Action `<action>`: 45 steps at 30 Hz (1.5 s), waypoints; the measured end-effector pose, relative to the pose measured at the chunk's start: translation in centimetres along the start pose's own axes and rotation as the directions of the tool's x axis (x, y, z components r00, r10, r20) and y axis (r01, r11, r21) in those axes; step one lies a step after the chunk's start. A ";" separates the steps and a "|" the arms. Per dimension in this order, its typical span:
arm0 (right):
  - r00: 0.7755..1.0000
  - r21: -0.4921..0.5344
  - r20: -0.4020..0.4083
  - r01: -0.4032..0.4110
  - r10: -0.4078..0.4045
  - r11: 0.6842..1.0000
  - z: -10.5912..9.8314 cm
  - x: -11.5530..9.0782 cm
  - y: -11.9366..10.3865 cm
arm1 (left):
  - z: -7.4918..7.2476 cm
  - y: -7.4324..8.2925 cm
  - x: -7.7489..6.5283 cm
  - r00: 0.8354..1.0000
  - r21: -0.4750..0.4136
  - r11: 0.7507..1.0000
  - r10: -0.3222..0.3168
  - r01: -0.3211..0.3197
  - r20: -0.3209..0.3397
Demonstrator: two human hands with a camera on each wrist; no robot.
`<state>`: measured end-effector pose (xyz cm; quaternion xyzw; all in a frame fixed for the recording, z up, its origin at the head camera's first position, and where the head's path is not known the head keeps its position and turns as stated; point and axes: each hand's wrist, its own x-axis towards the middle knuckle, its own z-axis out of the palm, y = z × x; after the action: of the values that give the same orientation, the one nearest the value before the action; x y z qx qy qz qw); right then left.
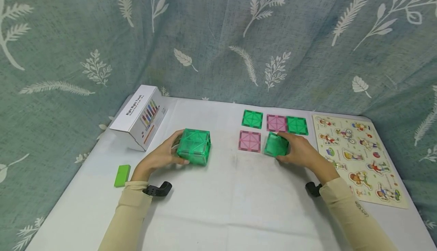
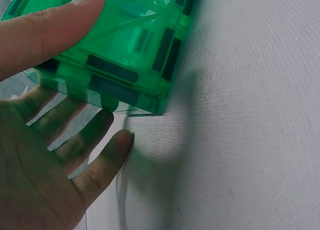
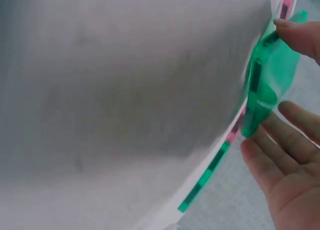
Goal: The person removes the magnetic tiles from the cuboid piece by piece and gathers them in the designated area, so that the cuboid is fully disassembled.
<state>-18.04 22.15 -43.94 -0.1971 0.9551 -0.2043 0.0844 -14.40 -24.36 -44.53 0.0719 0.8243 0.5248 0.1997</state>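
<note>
In the head view my left hand grips a see-through green cube built of magnetic tiles, left of the table's middle. The left wrist view shows the thumb lying across one face of the cube and the fingers at another side. To the right, my right hand holds a single green magnetic tile by its edges, tilted. Seen from the right wrist, thumb and fingers are at opposite edges of that tile. Whether it touches the table I cannot tell.
Beyond the right hand lie flat tiles: pink, green, another pink and another green. A picture puzzle board is at the right. At the left stand a white box and a light green block.
</note>
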 end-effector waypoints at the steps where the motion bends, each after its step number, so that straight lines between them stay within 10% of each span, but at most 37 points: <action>1: 1.000 -0.008 0.009 0.008 -0.008 1.000 -0.1 0.1 0.1 | 0.0 0.0 0.0 1.000 0.001 1.000 -0.002 0.002 0.000; 45: 0.983 0.080 0.185 -0.017 0.002 0.997 -0.8 0.7 0.1 | 0.0 0.8 -0.5 1.000 -0.002 1.000 0.004 -0.004 0.011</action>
<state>-18.92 22.24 -43.31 -0.2070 0.9350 -0.2233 0.1815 -14.01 -24.14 -43.72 0.0763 0.8226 0.5255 0.2032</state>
